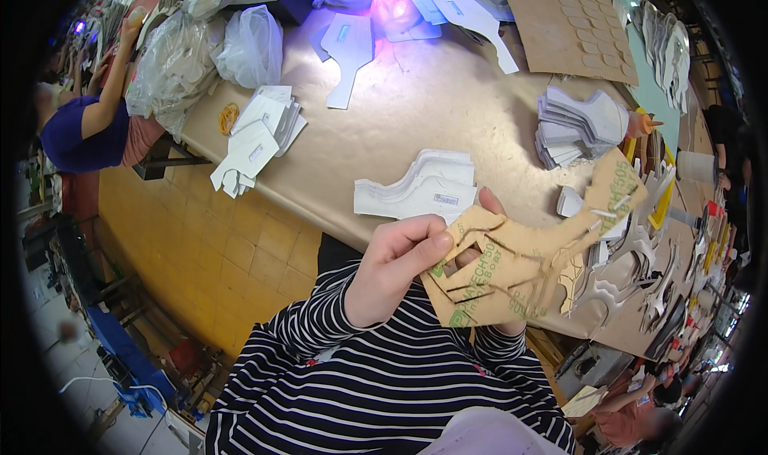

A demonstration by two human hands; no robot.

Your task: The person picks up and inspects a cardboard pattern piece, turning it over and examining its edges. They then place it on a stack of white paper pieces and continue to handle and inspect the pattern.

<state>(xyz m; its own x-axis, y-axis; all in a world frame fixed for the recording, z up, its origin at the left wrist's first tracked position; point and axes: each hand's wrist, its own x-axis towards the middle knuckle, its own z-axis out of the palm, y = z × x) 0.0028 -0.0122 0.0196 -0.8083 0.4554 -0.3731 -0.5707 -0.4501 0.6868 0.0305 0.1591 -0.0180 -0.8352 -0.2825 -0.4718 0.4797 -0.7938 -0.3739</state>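
Note:
My left hand (390, 267) is closed, thumb and fingers pinching the left edge of a tan board template (520, 263). The template is curved, with slots, a cut-out opening and green print. Most of my right hand (490, 201) is hidden behind it; a fingertip shows over its upper edge and the heel of the hand below, supporting it from behind. Just beyond my hands, a stack of white curved cut pieces (420, 184) lies on the table. To the right is a taller stack of grey-white shaped pieces (580, 123), beside an orange-tipped bottle (642, 124).
The table (408, 95) also bears white pieces (258, 139), rubber bands (229, 118), plastic bags (250, 47) and a brown sheet with rounded cut shapes (572, 23). White curved parts (624, 283) crowd the right side. Other people (84, 131) work at left and lower right.

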